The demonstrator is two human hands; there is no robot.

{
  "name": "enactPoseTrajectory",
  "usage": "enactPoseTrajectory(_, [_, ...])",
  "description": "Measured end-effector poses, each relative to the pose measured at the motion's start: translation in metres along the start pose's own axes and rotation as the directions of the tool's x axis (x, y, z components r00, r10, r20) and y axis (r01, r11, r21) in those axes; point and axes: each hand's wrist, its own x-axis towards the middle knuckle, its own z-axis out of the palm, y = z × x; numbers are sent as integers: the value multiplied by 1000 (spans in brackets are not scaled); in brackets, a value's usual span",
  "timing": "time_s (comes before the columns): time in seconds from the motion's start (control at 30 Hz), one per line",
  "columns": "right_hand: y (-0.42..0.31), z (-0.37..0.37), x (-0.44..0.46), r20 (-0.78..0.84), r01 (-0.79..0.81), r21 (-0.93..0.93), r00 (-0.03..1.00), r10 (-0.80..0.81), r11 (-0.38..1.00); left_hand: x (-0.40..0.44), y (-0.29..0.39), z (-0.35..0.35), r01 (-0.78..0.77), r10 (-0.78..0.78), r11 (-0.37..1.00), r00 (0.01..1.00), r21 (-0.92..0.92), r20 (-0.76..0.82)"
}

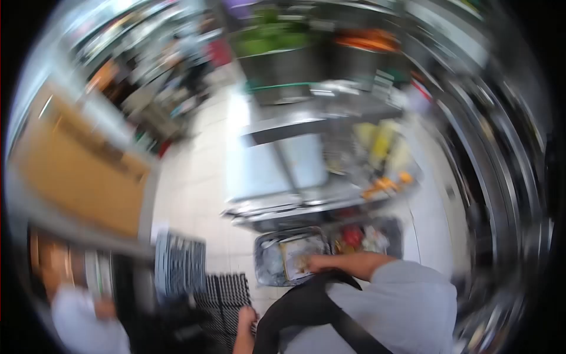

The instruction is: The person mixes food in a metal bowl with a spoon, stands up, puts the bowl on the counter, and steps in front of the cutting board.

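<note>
My right hand [318, 264] reaches down over a pale rectangular tray [292, 251] with a yellowish edge, in or above a grey bin [261, 272]. It overlaps the tray's right part, near some small yellowish bits. Motion smears its fingers, so their grip on the tray is unclear. Low in the view, my left hand [247, 317] hangs by my left side with its fingers curled in. Nothing shows in it. Right of the tray, another bin [398, 233] contains a red thing [352, 236] and whitish scraps.
Ahead stands a steel worktable [265, 206] with a pale board [283, 168], yellow and orange items [383, 141], and pots of green and orange food behind. Grey crates [180, 262] and a black mat [221, 304] lie left. A person in white [88, 318] is at lower left.
</note>
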Motion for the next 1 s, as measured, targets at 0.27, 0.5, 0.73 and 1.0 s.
enactPoseTrajectory(0.27, [-115,-43,16,-344,-61,738,822,453,672,132,-59,-71,-12,94,981,898,-191,431])
enactPoseTrajectory(0.5, [-103,112,-49,-167,278,951,92,982,136,196,-170,-67,-109,75,994,852,34,518])
enactPoseTrajectory(0.73, [-223,227,-237,153,174,985,-856,495,-3,188,-268,-54,-171,89,978,863,121,497])
enactPoseTrajectory(1.0, [-267,435,-386,488,130,648,-828,277,-751,193,-153,-90,-400,274,915,712,53,646])
